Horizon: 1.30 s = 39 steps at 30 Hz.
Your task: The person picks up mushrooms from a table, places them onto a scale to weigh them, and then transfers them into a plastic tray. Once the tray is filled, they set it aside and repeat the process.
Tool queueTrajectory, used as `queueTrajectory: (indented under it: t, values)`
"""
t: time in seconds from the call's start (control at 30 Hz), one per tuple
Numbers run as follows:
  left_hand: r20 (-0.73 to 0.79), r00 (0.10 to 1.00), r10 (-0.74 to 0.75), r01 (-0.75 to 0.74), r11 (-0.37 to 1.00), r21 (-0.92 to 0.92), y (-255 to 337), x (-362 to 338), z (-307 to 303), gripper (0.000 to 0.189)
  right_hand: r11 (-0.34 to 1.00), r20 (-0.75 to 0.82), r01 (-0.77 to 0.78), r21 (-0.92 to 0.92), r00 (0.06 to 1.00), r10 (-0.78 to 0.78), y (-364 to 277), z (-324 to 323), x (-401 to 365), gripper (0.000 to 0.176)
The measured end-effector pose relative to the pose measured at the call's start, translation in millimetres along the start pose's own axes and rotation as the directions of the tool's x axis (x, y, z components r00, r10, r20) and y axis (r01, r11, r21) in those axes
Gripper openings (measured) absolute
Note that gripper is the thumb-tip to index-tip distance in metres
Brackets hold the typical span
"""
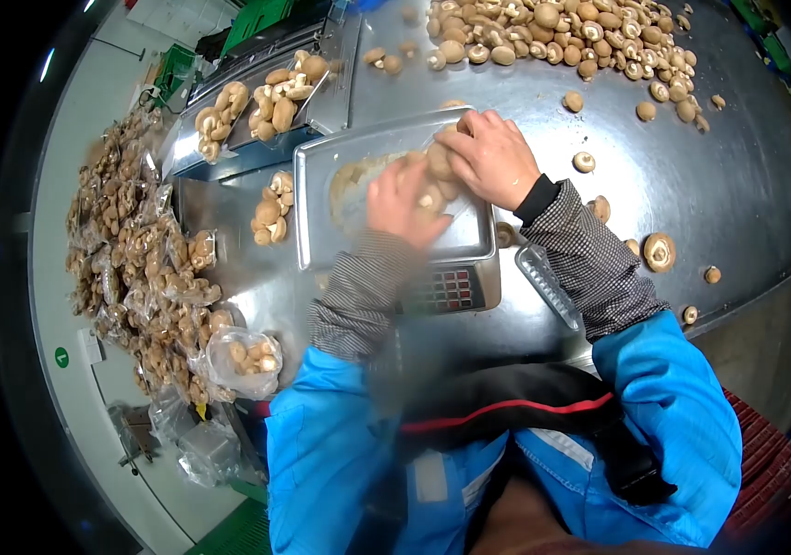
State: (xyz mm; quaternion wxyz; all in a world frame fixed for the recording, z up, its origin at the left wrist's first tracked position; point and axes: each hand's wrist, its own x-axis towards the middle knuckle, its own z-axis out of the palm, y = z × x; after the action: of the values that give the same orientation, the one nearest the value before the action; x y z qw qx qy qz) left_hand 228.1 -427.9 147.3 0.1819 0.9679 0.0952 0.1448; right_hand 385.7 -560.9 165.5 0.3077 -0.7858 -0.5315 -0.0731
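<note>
Working mushrooms [439, 163] together on the scale pan [314, 190]

Nearest you, at the counter's [737, 208] near left, sits one clear bag [245, 359] with several mushrooms inside. One keypad [451, 289] faces you on the scale's near side, and one clear tray [548, 285], apparently empty, lies just right of it.

Your left hand [406, 202] is over the middle of the pan, too blurred to tell whether it grips. Your right hand [495, 159] curls over mushrooms by the pan's far right corner; you seem to be holding or steadying them, but I cannot tell how firmly. At least three show there; blur and fingers hide the full count. The step in hand looks like arranging this group on the scale. The next move calls for keeping it together within the rim.

Beyond your right sleeve [580, 254], I count six loose mushrooms toward the counter's right edge. Left of the pan lies one filled pack [272, 209]; two more packs [286, 97] rest on the machine [331, 104] behind it. Bagged mushrooms [136, 250] line the left edge, and the far edge carries one big heap [552, 32], both too many to count.
</note>
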Motion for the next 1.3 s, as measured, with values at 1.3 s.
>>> queueTrajectory:
  t: [1.3]
  values:
    - [-0.012, 0.768, -0.641, 0.436, 0.536, -0.723, -89.1, -70.1, -43.3, 0.041, 0.931, 0.208, -0.361, -0.048, 0.908, 0.363, -1.9, -16.2, -174.7, 0.022]
